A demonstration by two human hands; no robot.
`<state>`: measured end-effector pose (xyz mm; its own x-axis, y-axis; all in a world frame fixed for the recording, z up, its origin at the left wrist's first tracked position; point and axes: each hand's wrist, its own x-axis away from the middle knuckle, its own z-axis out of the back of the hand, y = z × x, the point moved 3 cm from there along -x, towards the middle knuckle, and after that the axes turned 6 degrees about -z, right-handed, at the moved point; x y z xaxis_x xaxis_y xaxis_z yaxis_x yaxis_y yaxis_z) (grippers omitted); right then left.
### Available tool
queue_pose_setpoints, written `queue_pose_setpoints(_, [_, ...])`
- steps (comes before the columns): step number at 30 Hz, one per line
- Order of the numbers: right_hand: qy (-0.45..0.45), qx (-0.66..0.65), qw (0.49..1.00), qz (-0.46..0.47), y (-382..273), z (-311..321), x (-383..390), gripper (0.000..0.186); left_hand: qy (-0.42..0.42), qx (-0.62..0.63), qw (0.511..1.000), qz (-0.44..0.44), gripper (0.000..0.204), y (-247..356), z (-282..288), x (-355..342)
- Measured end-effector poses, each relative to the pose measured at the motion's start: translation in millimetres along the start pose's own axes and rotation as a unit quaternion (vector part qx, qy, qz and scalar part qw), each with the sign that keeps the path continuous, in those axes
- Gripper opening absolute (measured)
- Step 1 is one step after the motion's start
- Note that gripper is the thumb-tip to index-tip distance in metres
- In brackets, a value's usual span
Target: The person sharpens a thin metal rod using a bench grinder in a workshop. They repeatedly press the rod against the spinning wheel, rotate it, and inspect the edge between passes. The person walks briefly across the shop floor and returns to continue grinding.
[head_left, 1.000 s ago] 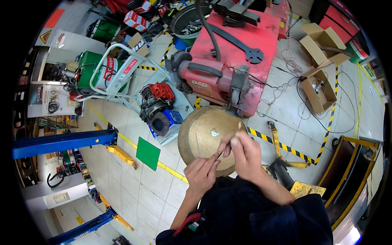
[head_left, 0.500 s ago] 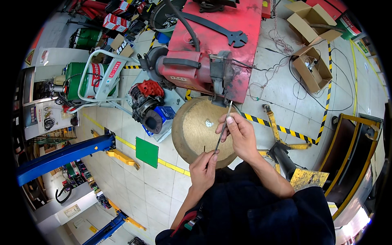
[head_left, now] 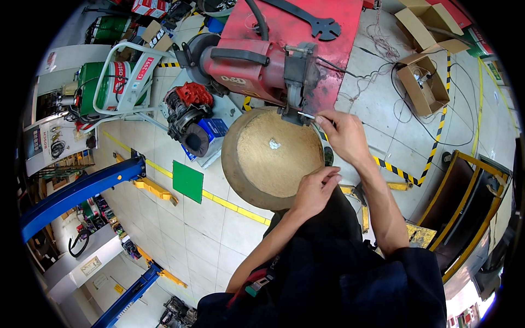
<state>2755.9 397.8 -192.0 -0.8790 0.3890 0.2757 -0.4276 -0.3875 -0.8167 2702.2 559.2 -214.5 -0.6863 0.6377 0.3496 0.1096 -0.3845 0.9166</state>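
The thin metal rod [head_left: 307, 115] is at the near right corner of the red counter [head_left: 284, 28], its long axis almost crosswise, its tip pointing left. On this counter a grinder [head_left: 240, 68] stands in the way, its right end at the tip. Below the near edge is a round brown tub [head_left: 231, 164]; farther back lies a flat black wrench [head_left: 321, 26]. The right hand [head_left: 347, 134] pinches the rod; the left hand [head_left: 314, 192], fingers loosely apart, is near the tub's rim.

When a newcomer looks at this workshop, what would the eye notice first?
Probably the red bench grinder at upper centre, where the right hand holds a thin rod near its right end. Below it, a large round tan surface fills the middle, and a blue lift beam stands out at far left.
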Motion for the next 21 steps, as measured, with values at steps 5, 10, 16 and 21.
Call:
queue_pose_setpoints(5, [0.004, 0.053, 0.996, 0.070, 1.1, 9.0, -22.8, 0.020, 0.015, -0.071, 0.996, 0.043, 0.029, -24.7, 31.8, 23.0])
queue_pose_setpoints(10, [-0.003, 0.080, 0.994, 0.080, -2.4, 11.8, -31.5, 0.020, 0.049, -0.087, 0.993, 0.062, 0.027, -37.0, 57.1, 38.2])
queue_pose_setpoints(16, [0.006, 0.101, 0.991, 0.089, -4.5, 11.8, -34.3, 0.020, 0.058, -0.096, 0.991, 0.067, 0.029, -42.2, 60.5, 41.6])
queue_pose_setpoints(21, [0.009, 0.118, 0.987, 0.113, -0.1, 11.6, -39.0, 0.021, 0.050, -0.107, 0.990, 0.072, 0.030, -35.8, 58.3, 39.9])
